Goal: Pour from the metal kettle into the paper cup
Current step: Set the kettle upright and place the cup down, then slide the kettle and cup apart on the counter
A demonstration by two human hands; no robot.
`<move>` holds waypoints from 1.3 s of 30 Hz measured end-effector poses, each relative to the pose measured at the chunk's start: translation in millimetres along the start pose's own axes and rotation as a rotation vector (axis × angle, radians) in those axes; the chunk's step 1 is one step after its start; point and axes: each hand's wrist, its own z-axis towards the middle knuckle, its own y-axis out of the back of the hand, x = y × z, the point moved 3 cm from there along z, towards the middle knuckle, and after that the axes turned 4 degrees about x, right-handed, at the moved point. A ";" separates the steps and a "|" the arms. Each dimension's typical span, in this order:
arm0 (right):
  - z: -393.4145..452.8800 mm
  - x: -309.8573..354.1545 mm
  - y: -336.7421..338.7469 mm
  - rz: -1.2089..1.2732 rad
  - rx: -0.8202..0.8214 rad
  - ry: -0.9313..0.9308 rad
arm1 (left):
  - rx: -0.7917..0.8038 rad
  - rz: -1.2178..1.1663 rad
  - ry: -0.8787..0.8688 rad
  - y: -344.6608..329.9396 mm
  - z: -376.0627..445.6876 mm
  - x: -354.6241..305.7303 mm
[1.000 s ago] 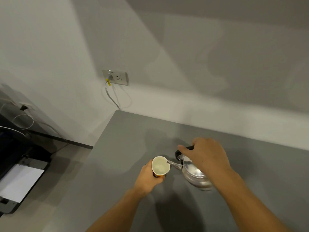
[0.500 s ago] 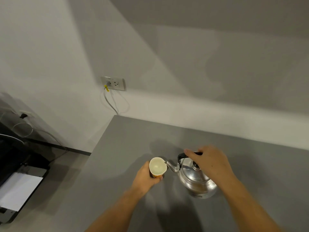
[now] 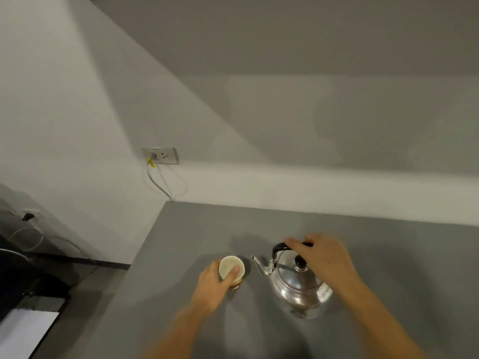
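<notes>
A shiny metal kettle (image 3: 298,286) with a black handle and lid knob stands upright on the grey counter (image 3: 181,255), its spout pointing left. My right hand (image 3: 326,257) grips the black handle from above. A short gap left of the spout tip stands the paper cup (image 3: 231,266), pale inside with an orange band near its base. My left hand (image 3: 213,288) is wrapped around the cup's near side, thumb on its rim. What the cup holds is not clear.
The counter ends at a left edge with a drop to the floor. A wall socket (image 3: 162,155) with a plugged white cable sits above the counter's far-left corner. A dark machine with a white sheet (image 3: 23,330) stands low at the left. The wall runs along the counter's back.
The kettle has tipped back from the cup to upright and moved right, down onto the counter. The spout has left the cup's rim. My left hand still holds the cup.
</notes>
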 end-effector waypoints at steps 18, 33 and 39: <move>138.1 -22.7 8.4 0.126 -0.073 -0.120 | -0.123 0.313 -0.029 11.4 120.2 -80.8; 233.1 -21.5 -13.3 0.105 -0.001 -0.128 | -0.078 0.421 -0.033 12.7 177.1 -90.7; 237.7 -22.5 -18.6 0.076 0.019 -0.121 | -0.085 0.416 -0.033 9.8 177.7 -95.4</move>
